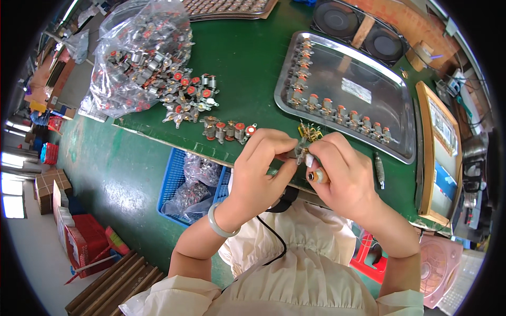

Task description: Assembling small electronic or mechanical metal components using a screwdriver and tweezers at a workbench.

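Note:
Near the table's front edge, my left hand [262, 169] is closed, pinching a small metal part [301, 151] between thumb and fingers. My right hand [345, 174] meets it from the other side, its fingertips at the same part. A short round tool handle [318, 176], orange-brown with a dark end, pokes out of my right fist; its other end is hidden. Something white covers the tip of my right thumb [309, 159]. Just beyond my fingers lies a small pile of brass-coloured pieces [311, 131]. A short row of metal parts with red tops [230, 130] stands left of my hands.
A clear plastic bag [142, 58] spills similar parts onto the green table [247, 63]. A metal tray [348, 125] holds lined-up parts along two sides. A metal tool [379, 171] and a wooden frame [440, 152] are at right. A blue basket [174, 181] sits below the table edge.

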`<state>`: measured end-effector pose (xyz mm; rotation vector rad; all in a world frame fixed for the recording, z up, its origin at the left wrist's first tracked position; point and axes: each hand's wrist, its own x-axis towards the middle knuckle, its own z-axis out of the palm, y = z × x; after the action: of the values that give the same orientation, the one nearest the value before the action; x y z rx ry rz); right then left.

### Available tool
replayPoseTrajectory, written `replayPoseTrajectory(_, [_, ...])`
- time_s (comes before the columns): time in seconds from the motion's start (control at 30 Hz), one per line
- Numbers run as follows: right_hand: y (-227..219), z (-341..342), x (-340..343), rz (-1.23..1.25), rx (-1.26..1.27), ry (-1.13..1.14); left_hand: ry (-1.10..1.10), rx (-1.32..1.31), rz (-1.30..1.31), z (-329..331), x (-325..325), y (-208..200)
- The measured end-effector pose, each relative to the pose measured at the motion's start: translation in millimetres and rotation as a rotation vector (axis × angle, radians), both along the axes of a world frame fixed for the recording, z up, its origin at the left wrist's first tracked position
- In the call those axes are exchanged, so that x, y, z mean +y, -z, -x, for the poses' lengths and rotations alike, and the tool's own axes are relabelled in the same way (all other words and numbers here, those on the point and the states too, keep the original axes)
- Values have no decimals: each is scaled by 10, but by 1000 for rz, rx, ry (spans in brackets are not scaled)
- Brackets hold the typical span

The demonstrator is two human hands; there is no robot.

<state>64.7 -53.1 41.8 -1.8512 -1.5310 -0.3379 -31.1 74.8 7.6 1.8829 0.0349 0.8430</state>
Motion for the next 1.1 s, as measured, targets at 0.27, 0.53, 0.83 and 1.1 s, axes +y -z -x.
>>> replayPoseTrajectory(0.27, [7,-194,-215,47,613,48,72,86,338,2,-59,56])
replayPoseTrajectory(0.53, [182,-331,-450,195,157,132,296,207,863,13,-26,-37])
replayPoseTrajectory(0.83, [226,-433,-492,270,83,110,282,212,887,-46,-69,22])
replayPoseTrajectory(1.1, [20,-329,-486,-58,928,-11,366,232,808,-177,-225,11])
